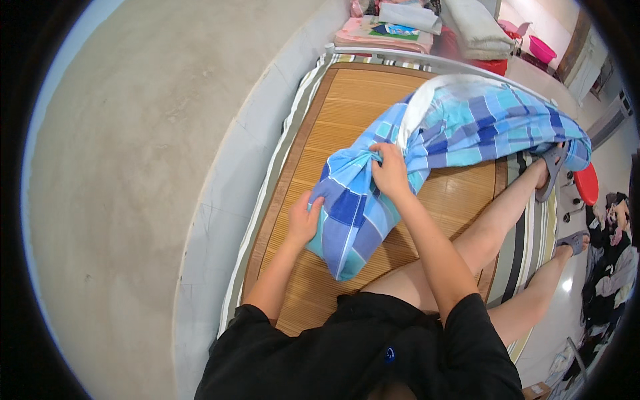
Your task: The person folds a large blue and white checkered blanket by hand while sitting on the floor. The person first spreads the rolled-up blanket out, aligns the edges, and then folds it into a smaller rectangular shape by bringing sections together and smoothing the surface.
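Note:
A blue plaid quilt cover [477, 130] lies bunched across the bamboo mat [360, 93] on the bed, with a strip of white cloth [419, 110] showing along one fold. Its near end bulges into a rounded bundle. My right hand [390, 172] is closed on gathered cloth at the top of that bundle, where creases run out from the fingers. On the bundle's left side, my left hand [305, 219] grips the cover's edge between thumb and fingers. The far part of the cover trails right, over the bed's edge near my foot.
A plain wall [153, 133] with pale tiles [223, 160] runs along the left. Folded bedding [473, 30] is stacked beyond the metal bed rail [393, 52]. At right are a red stool [587, 183] and a clothes pile [610, 267] on the floor. My legs stretch across the bed's right side.

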`<state>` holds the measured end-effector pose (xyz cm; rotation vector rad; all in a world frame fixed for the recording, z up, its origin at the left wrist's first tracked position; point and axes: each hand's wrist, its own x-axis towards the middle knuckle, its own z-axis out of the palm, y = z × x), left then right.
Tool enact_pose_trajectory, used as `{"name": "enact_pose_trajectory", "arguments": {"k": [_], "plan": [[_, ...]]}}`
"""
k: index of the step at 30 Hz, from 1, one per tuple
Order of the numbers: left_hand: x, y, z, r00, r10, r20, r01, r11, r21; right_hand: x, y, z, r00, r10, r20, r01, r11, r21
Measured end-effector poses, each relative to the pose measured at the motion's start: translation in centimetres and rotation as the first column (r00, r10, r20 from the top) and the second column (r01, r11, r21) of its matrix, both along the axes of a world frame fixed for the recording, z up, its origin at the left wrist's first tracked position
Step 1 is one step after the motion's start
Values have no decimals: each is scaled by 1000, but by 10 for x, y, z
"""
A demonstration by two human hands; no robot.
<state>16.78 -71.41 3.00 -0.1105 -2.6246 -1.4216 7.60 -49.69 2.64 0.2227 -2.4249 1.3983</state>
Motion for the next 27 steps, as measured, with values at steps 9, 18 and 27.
{"name": "enact_pose_trajectory", "arguments": {"k": [9, 18, 27], "plan": [[14, 38, 41, 971, -159, 176, -33, 645, 764, 157, 17, 61, 950, 262, -169, -252, 964, 78], [28, 36, 22, 818, -558, 139, 553, 829, 81, 84, -5, 25, 990, 131, 49, -81, 824, -560], [38, 24, 44, 886, -422, 191, 95, 568, 817, 115, -8, 37, 806, 587, 80, -482, 728, -489]]}}
